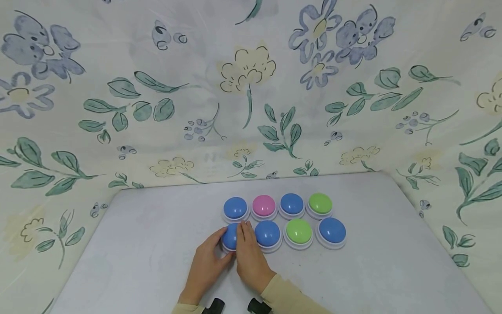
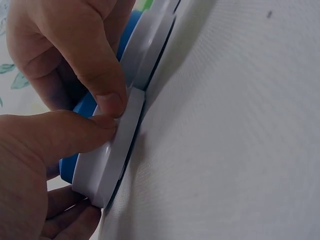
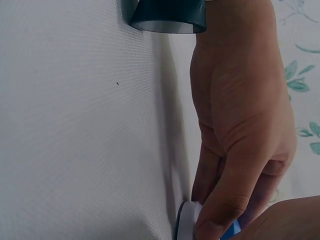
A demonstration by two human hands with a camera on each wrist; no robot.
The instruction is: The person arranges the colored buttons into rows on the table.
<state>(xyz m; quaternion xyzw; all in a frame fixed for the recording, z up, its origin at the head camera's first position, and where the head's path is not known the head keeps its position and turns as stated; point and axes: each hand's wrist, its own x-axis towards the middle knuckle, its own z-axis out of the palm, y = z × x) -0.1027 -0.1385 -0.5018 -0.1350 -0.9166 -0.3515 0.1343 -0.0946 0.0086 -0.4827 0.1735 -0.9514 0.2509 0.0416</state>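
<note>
A blue dome push button on a round white base sits at the left end of the front row, between my two hands. My left hand grips its left side, with the thumb along the near side of the white base and fingers round the far edge. My right hand holds the same button from the right, its fingers laid over part of the dome. In the left wrist view both thumbs meet on the base's rim. The right wrist view shows the right thumb against the base.
Right beside it stands another blue button, then a green one and a blue one. Behind them runs a row of blue, pink, blue and green buttons. A floral cloth hangs behind the white table.
</note>
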